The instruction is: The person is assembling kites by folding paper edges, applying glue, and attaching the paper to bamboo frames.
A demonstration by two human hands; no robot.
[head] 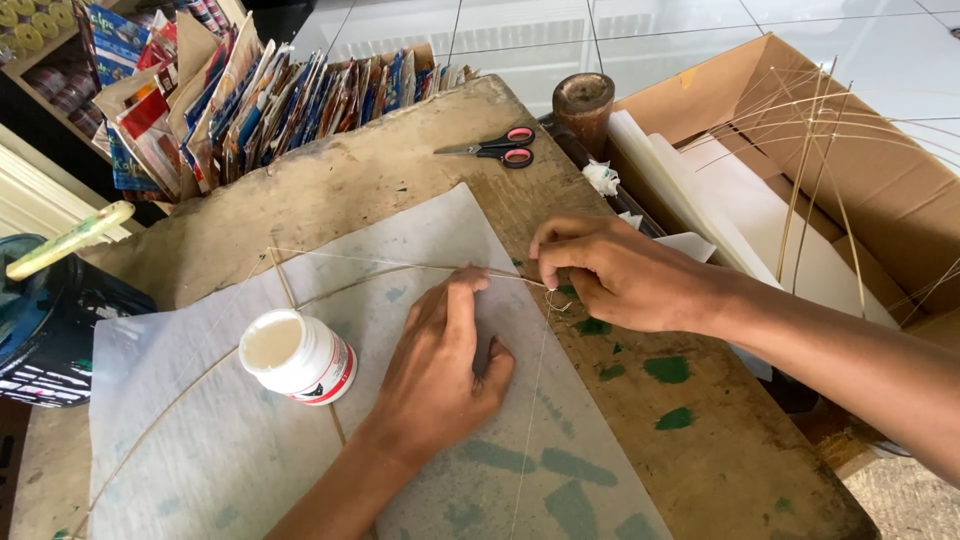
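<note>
**Thin sticks, thin paper, and an open pot of glue close by**

At the far left a dark bucket [40,320] holds a pale stick-like handle [70,240]. Next comes the open glue pot [298,357], a small white plastic tub with a red band, standing on the paper near the left hand; a careless sweep of that wrist could tip it and wet the sheet. The sheet of paper [200,440] is translucent, greyish and slightly wrinkled, laid flat over a worn wooden table [700,470] blotched with green paint. Such paper looks easy to tear if a stick end drags across it.

On the sheet lies a frame of thin bamboo sticks [330,290]: a straight one and a long bowed one, pale, smooth and springy. The left hand [435,365] lies flat with the forefinger pressing the bowed stick down against the paper. If that pressure slips, the bent stick would likely spring back and shift the frame.

The right hand [610,270] pinches a fine thread [548,295] at the stick's tip, near the sheet's right edge, thumb and fingers closed on it. Too hard a pull could snap the thread or crack the stick.

Farther back are red-handled scissors [500,148], and at right a cardboard box [860,170] with spare sticks and paper.
</note>
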